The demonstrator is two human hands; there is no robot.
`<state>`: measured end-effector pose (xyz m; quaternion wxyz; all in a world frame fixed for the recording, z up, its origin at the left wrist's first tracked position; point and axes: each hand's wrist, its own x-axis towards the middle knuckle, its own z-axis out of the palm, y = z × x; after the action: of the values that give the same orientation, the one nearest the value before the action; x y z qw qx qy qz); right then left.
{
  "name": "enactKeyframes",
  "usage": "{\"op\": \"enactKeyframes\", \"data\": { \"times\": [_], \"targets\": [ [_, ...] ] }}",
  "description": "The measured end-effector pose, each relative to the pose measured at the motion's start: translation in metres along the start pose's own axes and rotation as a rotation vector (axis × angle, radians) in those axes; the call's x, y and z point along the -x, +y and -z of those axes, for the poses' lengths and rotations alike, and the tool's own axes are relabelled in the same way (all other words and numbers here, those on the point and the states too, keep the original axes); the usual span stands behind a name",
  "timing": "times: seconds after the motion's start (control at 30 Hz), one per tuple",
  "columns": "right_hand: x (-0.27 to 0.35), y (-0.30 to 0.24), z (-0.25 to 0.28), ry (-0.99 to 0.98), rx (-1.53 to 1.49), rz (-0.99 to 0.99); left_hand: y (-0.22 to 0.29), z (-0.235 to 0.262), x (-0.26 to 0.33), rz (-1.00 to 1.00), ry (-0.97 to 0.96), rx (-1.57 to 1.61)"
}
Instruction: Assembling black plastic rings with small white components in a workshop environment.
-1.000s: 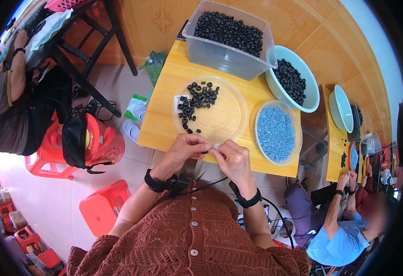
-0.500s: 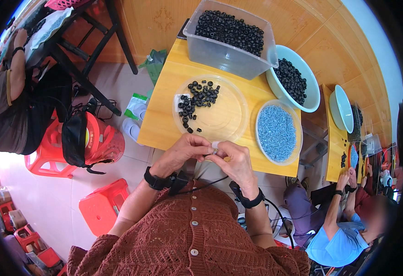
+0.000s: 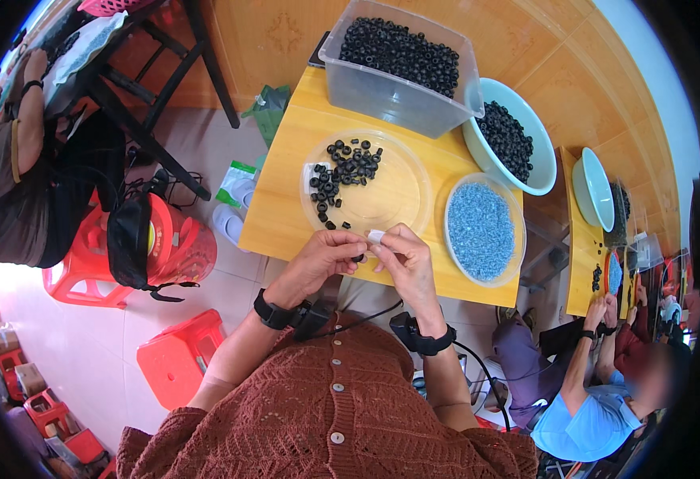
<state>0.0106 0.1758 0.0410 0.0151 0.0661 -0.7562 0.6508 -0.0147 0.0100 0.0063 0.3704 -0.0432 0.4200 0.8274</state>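
While both hands meet at the near edge of the yellow table (image 3: pixel 286 215), I log the left hand (image 3: pixel 322 257) with fingers narrowed in a pinch on a small black ring (image 3: pixel 359 258), and the right hand (image 3: pixel 404 259) with fingertips closed on a small white piece (image 3: pixel 375 236). The two items sit touching or nearly so between the fingertips, just below the rim of the clear round tray (image 3: pixel 402 191). The ring is too small for me to tell which way its opening faces; the white piece looks to run roughly left to right, though I cannot confirm it.

Left to right, containers: the clear round tray carries a loose scatter of black rings (image 3: pixel 342 172) in its far-left part, rest of it bare. Behind it, a clear rectangular tub (image 3: pixel 390 92) is filled with black rings. Right of the tray, a shallow round dish (image 3: pixel 454 203) holds pale blue small parts (image 3: pixel 481 230). Beyond that, a pale green bowl (image 3: pixel 541 172) holds more black rings.

Surroundings: red plastic stools (image 3: pixel 178 359) stand on the floor at left; another person's hands (image 3: pixel 605 307) work at a second yellow table (image 3: pixel 581 263) at right. Nothing lies between my hands and the tray
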Motion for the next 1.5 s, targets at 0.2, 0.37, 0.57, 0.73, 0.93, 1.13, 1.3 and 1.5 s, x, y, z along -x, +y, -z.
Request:
{"op": "enactKeyframes", "data": {
  "times": [0.2, 0.37, 0.57, 0.73, 0.93, 1.13, 1.3, 1.5],
  "targets": [
    [0.003, 0.003, -0.003, 0.056, -0.068, -0.058, -0.002, 0.002, 0.0, -0.006, -0.004, 0.007],
    [0.004, 0.006, 0.002, 0.063, -0.06, -0.029, 0.001, -0.001, 0.001, -0.01, 0.0, 0.012],
    [0.002, 0.002, -0.002, 0.1, -0.02, 0.019, -0.001, 0.002, 0.002, -0.019, 0.007, 0.017],
    [0.003, 0.002, -0.005, 0.156, -0.057, 0.013, -0.001, 0.003, 0.004, -0.029, 0.007, 0.053],
    [0.002, 0.006, -0.006, 0.236, -0.084, 0.029, 0.001, 0.004, 0.005, -0.02, 0.011, 0.072],
    [0.004, 0.012, -0.005, 0.261, -0.101, 0.04, 0.001, 0.006, 0.005, -0.01, 0.024, 0.069],
    [0.005, 0.01, -0.006, 0.291, -0.191, 0.004, 0.002, 0.007, 0.006, -0.039, -0.001, 0.089],
    [0.004, 0.01, -0.004, 0.303, -0.157, -0.002, 0.001, 0.01, 0.005, -0.065, 0.003, 0.111]
  ]
}}
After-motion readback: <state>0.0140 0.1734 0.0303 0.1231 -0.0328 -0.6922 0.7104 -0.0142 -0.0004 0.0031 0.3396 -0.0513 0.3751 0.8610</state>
